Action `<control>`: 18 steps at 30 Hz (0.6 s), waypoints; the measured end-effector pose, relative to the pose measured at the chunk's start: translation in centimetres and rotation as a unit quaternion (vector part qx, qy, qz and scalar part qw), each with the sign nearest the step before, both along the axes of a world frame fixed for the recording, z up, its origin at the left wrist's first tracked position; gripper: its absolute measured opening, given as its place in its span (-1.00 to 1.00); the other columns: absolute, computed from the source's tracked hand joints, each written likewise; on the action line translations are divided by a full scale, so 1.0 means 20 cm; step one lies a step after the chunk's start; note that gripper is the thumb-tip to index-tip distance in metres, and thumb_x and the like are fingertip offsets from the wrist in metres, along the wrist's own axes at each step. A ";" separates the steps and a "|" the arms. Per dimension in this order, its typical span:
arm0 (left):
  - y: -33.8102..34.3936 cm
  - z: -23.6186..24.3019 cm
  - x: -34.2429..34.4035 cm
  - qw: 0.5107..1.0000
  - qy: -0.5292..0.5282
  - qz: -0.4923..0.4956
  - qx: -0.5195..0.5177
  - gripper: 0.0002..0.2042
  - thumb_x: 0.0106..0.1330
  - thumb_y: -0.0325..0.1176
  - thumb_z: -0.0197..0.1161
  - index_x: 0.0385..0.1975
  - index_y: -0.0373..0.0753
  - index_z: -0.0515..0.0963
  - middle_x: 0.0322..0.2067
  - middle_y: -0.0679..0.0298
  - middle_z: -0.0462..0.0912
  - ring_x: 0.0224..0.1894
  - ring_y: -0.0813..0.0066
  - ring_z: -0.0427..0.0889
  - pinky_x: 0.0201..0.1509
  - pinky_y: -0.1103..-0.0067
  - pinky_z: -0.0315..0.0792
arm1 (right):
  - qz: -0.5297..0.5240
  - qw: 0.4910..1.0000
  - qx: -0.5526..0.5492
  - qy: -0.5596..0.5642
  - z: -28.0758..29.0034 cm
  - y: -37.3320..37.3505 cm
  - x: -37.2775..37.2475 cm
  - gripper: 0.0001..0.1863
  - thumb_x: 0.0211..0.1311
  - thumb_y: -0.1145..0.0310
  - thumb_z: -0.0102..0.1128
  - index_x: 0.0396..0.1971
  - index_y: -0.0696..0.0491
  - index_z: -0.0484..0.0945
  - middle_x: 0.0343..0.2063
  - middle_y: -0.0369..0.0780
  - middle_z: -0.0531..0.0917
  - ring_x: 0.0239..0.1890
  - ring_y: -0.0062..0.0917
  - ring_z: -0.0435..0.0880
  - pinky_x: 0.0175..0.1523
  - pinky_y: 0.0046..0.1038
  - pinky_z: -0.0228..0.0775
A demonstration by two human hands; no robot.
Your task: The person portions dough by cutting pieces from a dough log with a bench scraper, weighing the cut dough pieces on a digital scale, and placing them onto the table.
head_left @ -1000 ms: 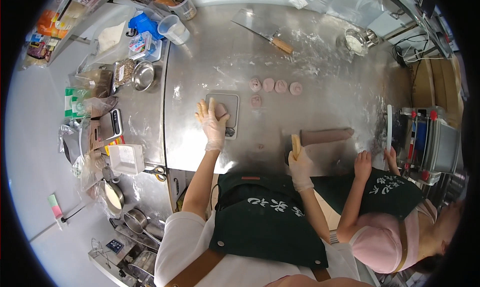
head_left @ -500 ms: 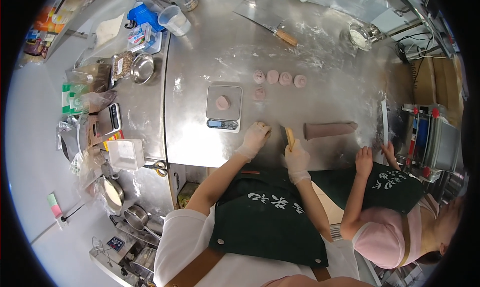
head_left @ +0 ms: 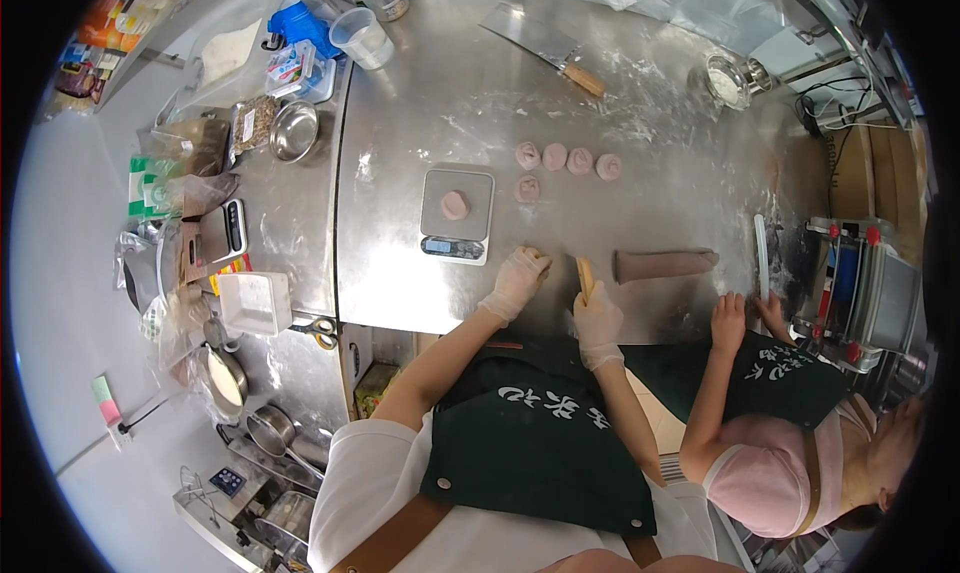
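My gloved left hand (head_left: 520,279) is curled closed above the steel table, just right of the digital scale (head_left: 436,235); what it holds, if anything, is hidden. On the scale's plate sits one round piece of pinkish dough (head_left: 454,206). My gloved right hand (head_left: 597,318) grips a dough scraper with a pale wooden handle (head_left: 585,277); its blade is seen edge-on. To the right of that hand lies a thick log of pinkish-grey dough (head_left: 665,264). Farther back, several small dough pieces stand in a row (head_left: 555,157), with one more piece (head_left: 527,188) below its left end.
A wooden-handled knife (head_left: 580,77) lies at the back. At the back right stands a metal bowl of flour (head_left: 727,83). A co-worker's hand (head_left: 728,320) rests at the table edge on the right, beside a rolling machine (head_left: 850,293). Steel bowl (head_left: 294,131) and white tub (head_left: 254,304) stand left.
The whole view has shifted slightly. In my right hand the scraper has turned, showing less of its blade. My left hand stays closed near the scale, and the dough pieces keep their places.
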State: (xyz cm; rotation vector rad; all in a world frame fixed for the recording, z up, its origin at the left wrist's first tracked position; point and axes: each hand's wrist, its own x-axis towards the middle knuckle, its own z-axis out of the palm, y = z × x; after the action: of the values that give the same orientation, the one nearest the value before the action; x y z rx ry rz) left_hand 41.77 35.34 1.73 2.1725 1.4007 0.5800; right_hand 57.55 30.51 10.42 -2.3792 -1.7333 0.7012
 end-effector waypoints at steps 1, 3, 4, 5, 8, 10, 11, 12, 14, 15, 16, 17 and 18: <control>0.00 0.00 0.00 1.000 0.001 -0.001 -0.003 -0.80 0.07 -0.33 0.26 -0.28 -0.11 0.56 -0.37 0.23 0.52 -0.25 0.20 0.50 -0.24 0.35 0.46 | 0.000 1.000 -0.007 -0.008 0.00 0.00 0.00 -0.79 0.13 0.25 0.10 -0.36 0.07 0.38 -0.57 0.00 0.58 -0.49 -0.03 0.58 -0.35 -0.10 0.41; 0.00 0.00 0.00 1.000 -0.018 0.020 -0.012 -0.77 0.07 -0.33 0.26 -0.24 -0.12 0.55 -0.36 0.22 0.53 -0.25 0.20 0.50 -0.24 0.34 0.46 | -0.003 1.000 0.004 -0.001 0.02 0.00 -0.02 -0.78 0.12 0.24 0.10 -0.35 0.07 0.39 -0.57 0.00 0.58 -0.49 -0.03 0.58 -0.35 -0.10 0.41; -0.01 0.00 0.01 0.998 -0.037 0.039 -0.023 -0.74 0.07 -0.34 0.26 -0.21 -0.12 0.54 -0.35 0.21 0.54 -0.25 0.19 0.51 -0.24 0.33 0.46 | -0.009 1.000 0.014 0.006 0.04 0.00 -0.02 -0.77 0.12 0.23 0.11 -0.34 0.07 0.39 -0.57 -0.01 0.58 -0.49 -0.03 0.57 -0.36 -0.10 0.41; -0.01 0.00 0.00 0.998 -0.038 0.039 -0.023 -0.74 0.07 -0.34 0.26 -0.21 -0.12 0.54 -0.35 0.21 0.54 -0.25 0.19 0.51 -0.24 0.33 0.46 | -0.009 1.000 0.015 0.006 0.05 0.00 -0.04 -0.77 0.12 0.23 0.11 -0.34 0.07 0.39 -0.57 -0.01 0.58 -0.49 -0.03 0.57 -0.36 -0.10 0.41; 0.02 0.09 -0.04 0.993 -0.074 0.057 -0.074 -0.71 0.09 -0.35 0.25 -0.15 -0.13 0.52 -0.35 0.18 0.56 -0.26 0.18 0.52 -0.23 0.32 0.46 | -0.017 0.999 0.019 0.035 0.11 0.03 -0.09 -0.77 0.12 0.24 0.12 -0.33 0.07 0.41 -0.58 -0.01 0.58 -0.48 -0.02 0.58 -0.36 -0.10 0.41; 0.07 0.23 -0.13 0.987 -0.088 0.118 0.065 -0.71 0.09 -0.46 0.28 -0.15 -0.17 0.52 -0.37 0.19 0.58 -0.30 0.21 0.56 -0.23 0.39 0.47 | -0.050 0.997 0.023 0.060 0.12 0.03 -0.09 -0.78 0.10 0.27 0.15 -0.34 0.08 0.43 -0.58 0.00 0.58 -0.48 -0.02 0.58 -0.35 -0.10 0.42; 0.11 0.23 -0.19 0.979 -0.079 0.172 0.069 -0.75 0.10 -0.48 0.27 -0.19 -0.18 0.53 -0.39 0.19 0.58 -0.34 0.26 0.57 -0.24 0.43 0.47 | -0.056 0.996 0.024 0.060 0.12 0.03 -0.08 -0.78 0.10 0.27 0.15 -0.34 0.08 0.43 -0.58 0.00 0.58 -0.48 -0.02 0.58 -0.35 -0.10 0.42; 0.12 0.24 -0.32 0.963 -0.059 0.252 0.076 -0.78 0.11 -0.50 0.26 -0.22 -0.20 0.55 -0.42 0.20 0.59 -0.37 0.30 0.58 -0.24 0.47 0.47 | -0.040 0.997 0.029 0.067 0.11 0.04 -0.09 -0.79 0.09 0.28 0.16 -0.36 0.08 0.44 -0.58 0.01 0.58 -0.48 -0.03 0.58 -0.36 -0.10 0.42; 0.24 0.29 -0.43 0.926 -0.125 0.357 0.025 -0.85 0.08 -0.55 0.29 -0.33 -0.24 0.61 -0.43 0.21 0.58 -0.38 0.47 0.57 -0.28 0.58 0.46 | -0.049 0.996 0.036 0.063 0.11 0.02 -0.07 -0.79 0.07 0.29 0.18 -0.38 0.08 0.44 -0.58 0.01 0.58 -0.48 -0.03 0.58 -0.37 -0.10 0.42; 0.28 0.28 -0.45 0.907 -0.116 0.404 0.043 -0.86 0.07 -0.53 0.30 -0.35 -0.24 0.62 -0.38 0.21 0.58 -0.37 0.43 0.57 -0.26 0.57 0.46 | -0.044 0.997 0.039 0.057 0.10 0.02 -0.06 -0.79 0.07 0.29 0.19 -0.40 0.09 0.44 -0.59 0.01 0.57 -0.49 -0.03 0.58 -0.38 -0.10 0.42; 0.29 0.28 -0.47 0.914 -0.082 0.395 0.037 -0.85 0.08 -0.51 0.31 -0.33 -0.24 0.63 -0.37 0.21 0.58 -0.34 0.41 0.56 -0.24 0.56 0.46 | -0.039 0.997 0.042 0.051 0.10 0.03 -0.06 -0.79 0.06 0.29 0.19 -0.41 0.09 0.45 -0.60 0.01 0.57 -0.50 -0.03 0.58 -0.39 -0.10 0.41; 0.30 0.28 -0.48 0.921 -0.047 0.387 0.031 -0.84 0.08 -0.50 0.31 -0.31 -0.23 0.63 -0.37 0.21 0.58 -0.31 0.40 0.56 -0.21 0.55 0.46 | -0.039 0.997 0.043 0.051 0.08 0.02 -0.06 -0.79 0.06 0.29 0.19 -0.41 0.09 0.45 -0.60 0.01 0.57 -0.50 -0.03 0.58 -0.39 -0.10 0.41; 0.30 0.27 -0.49 0.921 -0.048 0.386 0.032 -0.84 0.08 -0.50 0.31 -0.31 -0.23 0.63 -0.37 0.21 0.58 -0.31 0.40 0.56 -0.21 0.55 0.46 | -0.021 0.996 0.073 0.052 0.06 0.01 -0.05 -0.80 0.05 0.29 0.19 -0.42 0.10 0.45 -0.62 0.01 0.56 -0.51 -0.03 0.57 -0.39 -0.11 0.42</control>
State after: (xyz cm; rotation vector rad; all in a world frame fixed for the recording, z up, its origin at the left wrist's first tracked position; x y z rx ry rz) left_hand 31.89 41.34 7.06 1.5360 2.1955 0.9937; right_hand 56.60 30.63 11.64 -2.2340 -1.6290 0.6544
